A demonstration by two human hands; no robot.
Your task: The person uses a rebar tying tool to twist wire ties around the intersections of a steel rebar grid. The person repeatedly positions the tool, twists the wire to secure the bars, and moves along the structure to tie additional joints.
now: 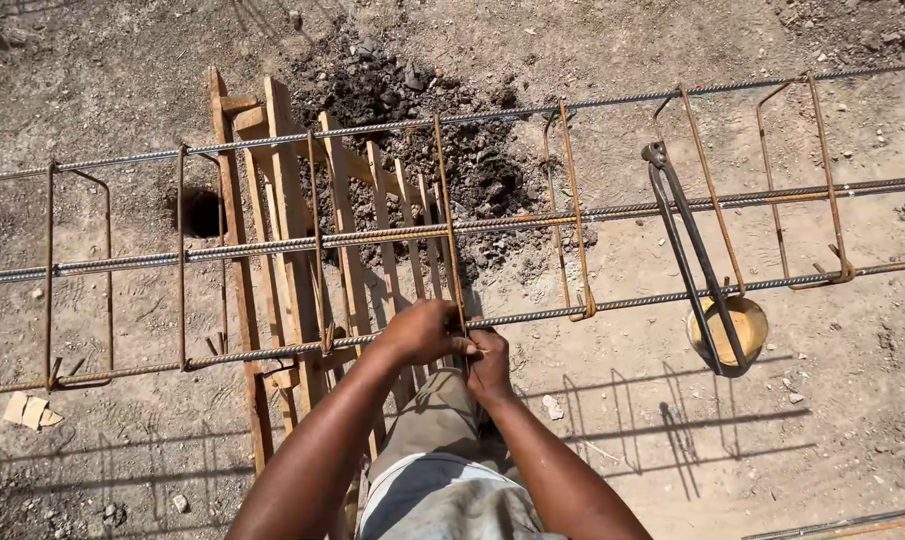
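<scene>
A cage of long grey rebar bars (533, 215) with rusty rectangular stirrups runs left to right across the view. My left hand (420, 332) and my right hand (489, 362) meet at the near bar, where one rusty stirrup (449, 220) crosses it. Both hands pinch thin tie wire at that joint; the wire itself is mostly hidden by my fingers. My knees in light trousers (438, 450) show below.
Long-handled pincers (695, 260) hang from the cage at the right, over a small yellow bowl (748, 325) on the dirt. A wooden slatted frame (293, 250) lies under the cage. A round hole (201, 212) and a heap of dark soil (443, 130) lie beyond.
</scene>
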